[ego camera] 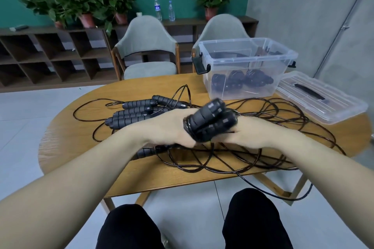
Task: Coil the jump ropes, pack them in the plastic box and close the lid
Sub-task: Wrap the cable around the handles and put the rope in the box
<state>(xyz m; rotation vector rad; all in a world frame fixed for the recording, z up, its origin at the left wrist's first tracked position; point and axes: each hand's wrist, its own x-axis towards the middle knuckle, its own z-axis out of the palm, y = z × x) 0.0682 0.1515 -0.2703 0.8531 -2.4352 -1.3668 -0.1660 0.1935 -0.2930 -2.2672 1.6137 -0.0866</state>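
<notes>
The jump rope in hand (pixel 210 121) is a bundle of two ribbed black handles with thin cord wound round their lower end, held up over the middle of the bench (pixel 81 133). It looks light; the foam-like grips should give a sure hold, while the thin glossy cord is springy and likely to slip loose unless the wraps are pinned — so the place to hold is over the wound turns, where handles and cord meet.

The left hand (pixel 172 127) comes in from the left, its fingers curled round the wrapped end of the bundle. The right hand (pixel 249 129) meets it from the other side, fingers closed on the bundle's lower part; how tightly, I cannot tell. Both forearms reach forward, wrists nearly level.

More handles (pixel 139 111) lie beyond the left hand, amid loose cord (pixel 222 159) sprawled over the bench. The plastic box (pixel 242 66) stands open at the far right with coiled ropes (pixel 242 82) inside — its lid (pixel 319 99) lies just beside it.
</notes>
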